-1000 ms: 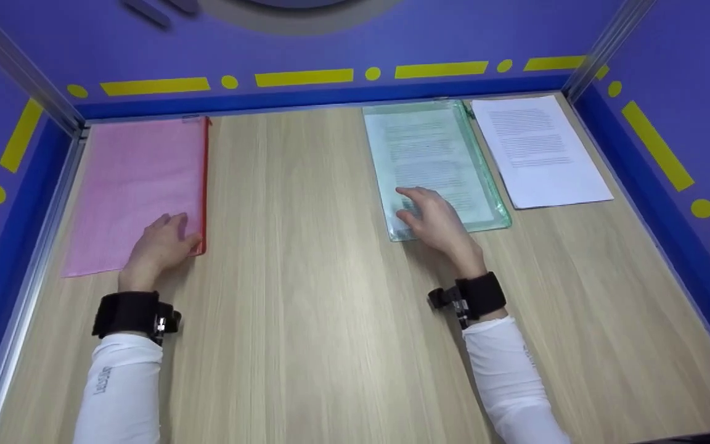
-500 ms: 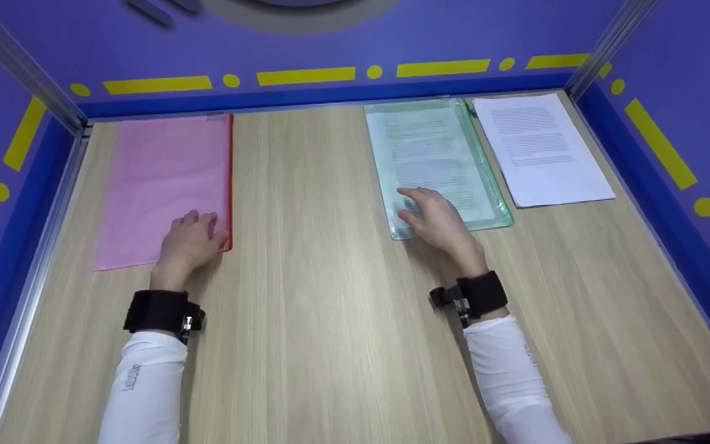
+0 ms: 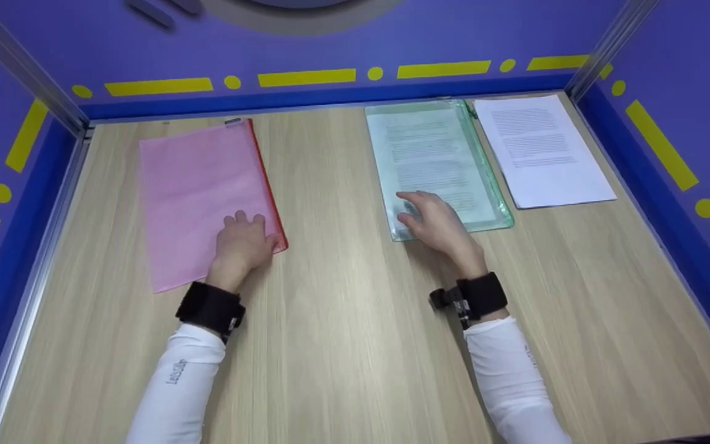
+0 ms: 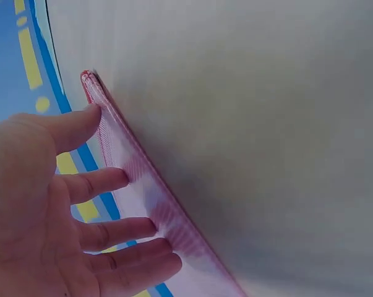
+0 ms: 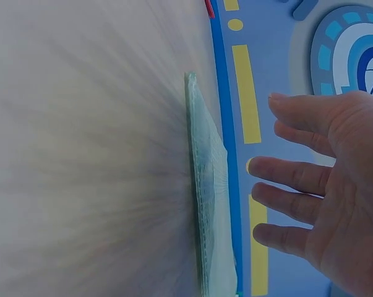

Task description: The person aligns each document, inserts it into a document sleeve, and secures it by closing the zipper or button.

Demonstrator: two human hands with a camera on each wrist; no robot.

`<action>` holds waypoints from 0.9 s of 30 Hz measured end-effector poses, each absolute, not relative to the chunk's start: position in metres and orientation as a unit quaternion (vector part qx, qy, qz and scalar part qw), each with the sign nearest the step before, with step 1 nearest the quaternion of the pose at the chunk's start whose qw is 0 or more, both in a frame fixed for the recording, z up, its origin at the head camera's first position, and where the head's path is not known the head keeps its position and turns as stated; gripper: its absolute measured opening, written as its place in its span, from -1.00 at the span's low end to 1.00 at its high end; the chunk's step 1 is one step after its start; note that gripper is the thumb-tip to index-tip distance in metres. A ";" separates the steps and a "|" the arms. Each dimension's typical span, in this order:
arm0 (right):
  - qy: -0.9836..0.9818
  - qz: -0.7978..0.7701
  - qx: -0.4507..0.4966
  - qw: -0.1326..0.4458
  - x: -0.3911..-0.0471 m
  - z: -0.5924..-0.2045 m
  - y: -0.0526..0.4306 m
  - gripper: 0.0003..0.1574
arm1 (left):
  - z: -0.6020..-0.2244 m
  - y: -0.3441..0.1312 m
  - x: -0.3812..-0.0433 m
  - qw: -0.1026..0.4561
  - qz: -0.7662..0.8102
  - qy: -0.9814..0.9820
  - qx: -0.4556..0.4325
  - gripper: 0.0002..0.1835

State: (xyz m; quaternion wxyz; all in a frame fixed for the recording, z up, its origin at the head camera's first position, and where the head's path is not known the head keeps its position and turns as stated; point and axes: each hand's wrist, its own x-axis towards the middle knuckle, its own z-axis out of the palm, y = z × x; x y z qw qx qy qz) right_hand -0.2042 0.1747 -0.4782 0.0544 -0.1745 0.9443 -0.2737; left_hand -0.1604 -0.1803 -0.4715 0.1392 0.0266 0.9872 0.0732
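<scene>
A pink zip folder (image 3: pixel 201 191) with a red zip edge lies tilted on the left part of the table in the head view. My left hand (image 3: pixel 243 245) rests on its near right corner, and in the left wrist view the straight, spread fingertips (image 4: pixel 121 177) press on the pink sheet. To the right lies a green zip folder (image 3: pixel 429 142) with printed pages showing through. Over its near left part hangs my right hand (image 3: pixel 435 222); the right wrist view shows its fingers (image 5: pixel 291 175) spread, holding nothing, apart from the green folder.
A stack of white printed paper (image 3: pixel 546 179) lies right of the green folder, close to the right side wall. Purple and blue panels with yellow marks (image 3: pixel 306 78) enclose the wooden table (image 3: pixel 330 308) at the back and sides.
My left hand has slid the pink folder to the right across the table, and the folder has turned so that its far end leans left. The right hand stays almost still.
</scene>
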 end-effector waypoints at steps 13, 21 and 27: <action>0.944 -0.266 -0.178 0.076 -0.204 -0.478 0.173 -0.41 | -0.472 -0.104 -0.166 0.125 0.044 0.988 0.074 -0.50; 0.946 -0.266 -0.169 0.072 -0.204 -0.477 0.169 -0.43 | -0.469 -0.112 -0.163 0.114 0.124 0.979 0.117 -0.60; 0.948 -0.281 -0.123 0.084 -0.201 -0.477 0.166 -0.43 | -0.462 -0.142 -0.155 0.125 0.131 0.974 0.136 -0.48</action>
